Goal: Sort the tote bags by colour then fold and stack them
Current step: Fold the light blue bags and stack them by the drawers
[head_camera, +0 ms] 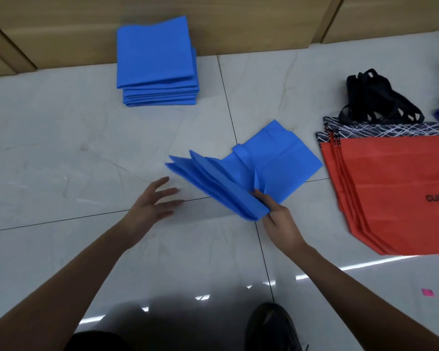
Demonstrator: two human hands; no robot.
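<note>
Blue fabric tote bag (264,163) half-folded on pale tiled floor (61,160). Right hand (279,216) pinches its folded edge. Left hand (147,206) spread, empty. Stack of folded blue bags (157,64) done. Flat red tote bags (395,193) likely left.

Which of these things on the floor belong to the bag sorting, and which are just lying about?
Job: stack of folded blue bags; blue bag gripped by right hand; red bags.
Lying about: pink scrap; black shoe.
</note>
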